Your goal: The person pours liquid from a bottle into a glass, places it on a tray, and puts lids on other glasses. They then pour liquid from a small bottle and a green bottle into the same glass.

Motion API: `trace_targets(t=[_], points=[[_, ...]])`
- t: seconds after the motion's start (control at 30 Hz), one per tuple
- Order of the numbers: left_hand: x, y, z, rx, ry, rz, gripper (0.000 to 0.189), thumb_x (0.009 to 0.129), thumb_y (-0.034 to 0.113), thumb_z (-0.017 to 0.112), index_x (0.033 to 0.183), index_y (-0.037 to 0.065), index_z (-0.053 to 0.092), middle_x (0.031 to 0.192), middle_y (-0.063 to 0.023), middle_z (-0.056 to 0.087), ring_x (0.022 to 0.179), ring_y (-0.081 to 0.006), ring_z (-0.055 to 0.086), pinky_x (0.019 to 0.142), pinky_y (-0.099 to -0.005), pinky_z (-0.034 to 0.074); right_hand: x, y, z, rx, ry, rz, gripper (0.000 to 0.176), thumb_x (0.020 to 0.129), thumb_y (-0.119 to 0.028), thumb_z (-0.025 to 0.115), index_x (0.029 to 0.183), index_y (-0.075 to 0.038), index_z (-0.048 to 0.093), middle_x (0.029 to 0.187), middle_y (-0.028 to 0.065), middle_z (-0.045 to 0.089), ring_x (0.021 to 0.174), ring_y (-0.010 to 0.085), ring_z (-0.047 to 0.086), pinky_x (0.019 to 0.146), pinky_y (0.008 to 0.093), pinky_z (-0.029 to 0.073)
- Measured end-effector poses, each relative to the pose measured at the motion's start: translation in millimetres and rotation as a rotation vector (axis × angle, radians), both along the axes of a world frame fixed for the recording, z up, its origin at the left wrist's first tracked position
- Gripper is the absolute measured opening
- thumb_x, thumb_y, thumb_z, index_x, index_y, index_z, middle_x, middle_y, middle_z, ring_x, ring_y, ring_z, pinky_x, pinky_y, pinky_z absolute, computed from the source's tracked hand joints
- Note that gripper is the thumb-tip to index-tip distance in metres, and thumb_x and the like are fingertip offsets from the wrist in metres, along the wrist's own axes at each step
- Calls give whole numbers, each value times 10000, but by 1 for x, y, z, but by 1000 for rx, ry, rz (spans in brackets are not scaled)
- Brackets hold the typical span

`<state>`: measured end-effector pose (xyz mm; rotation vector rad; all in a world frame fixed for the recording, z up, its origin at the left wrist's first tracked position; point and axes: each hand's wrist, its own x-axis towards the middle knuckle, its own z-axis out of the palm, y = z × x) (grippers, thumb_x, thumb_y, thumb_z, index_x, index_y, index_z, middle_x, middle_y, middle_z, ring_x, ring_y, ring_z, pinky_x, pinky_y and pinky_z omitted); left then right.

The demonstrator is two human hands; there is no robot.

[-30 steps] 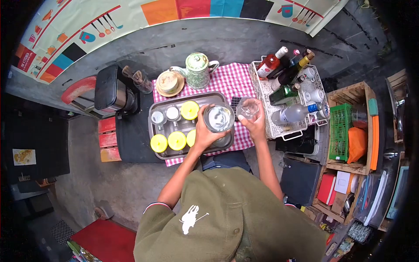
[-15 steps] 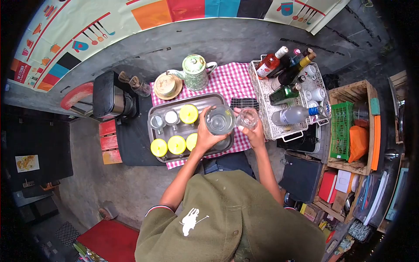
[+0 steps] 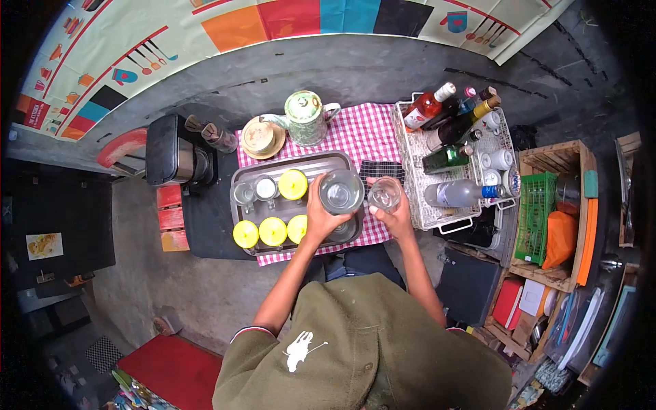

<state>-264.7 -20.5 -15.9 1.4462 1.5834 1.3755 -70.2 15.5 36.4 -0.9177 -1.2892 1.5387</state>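
Note:
My left hand [image 3: 322, 220] is wrapped round a large clear glass container [image 3: 341, 192] with a wide round mouth. Close beside it, my right hand [image 3: 398, 219] grips a smaller drinking glass [image 3: 385, 195]. Both are held above the right side of a grey-brown tray [image 3: 301, 162]. On that tray stand several yellow-lidded containers [image 3: 273, 231], one partly hidden by my left hand. A clear glass mug [image 3: 243, 193] and a second mug with white contents [image 3: 266, 186] are at its left. Another glass piece shows partly below the large container.
Behind the tray are a green speckled pot [image 3: 305, 117] and a cup on a saucer [image 3: 260, 138]. To the right, a white wicker basket [image 3: 437, 217] holds several bottles and white cups. A folded dark checked cloth [image 3: 380, 169] lies on the pink checked tablecloth [image 3: 372, 126].
The view has shifted slightly. My hands still hold the two glass vessels side by side; the small glass appears a little lower and more upright.

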Motion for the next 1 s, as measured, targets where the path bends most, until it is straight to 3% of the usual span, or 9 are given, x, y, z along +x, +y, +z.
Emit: trace_targets(t=[0.3,0.83,1.0], points=[[8,14,-19,-70,83,119,1125,543,223,926,1428,-8,271,1294,-220,544,1195,-332,570,1023,-417,453,10,24,-6,-40,-8,105,677,765,-207,784,1312,-3,442,1281,146,574,1172,193,558,1019,344,435],[21,28,-53,-159,99,243,1053,566,203,896,1420,-1,316,1346,-235,478,1247,-381,499,1056,-445,408,33,61,-19,-79,-37,243,635,773,-158,781,1298,-9,455,1278,134,584,1168,187,569,1012,346,451],[21,34,-59,-158,29,226,1022,574,184,881,1410,-18,329,1330,-227,497,1240,-356,517,1046,-422,421,40,65,-19,-39,-58,268,642,774,-146,776,1307,-6,446,1275,141,586,1165,191,572,1013,346,450]])
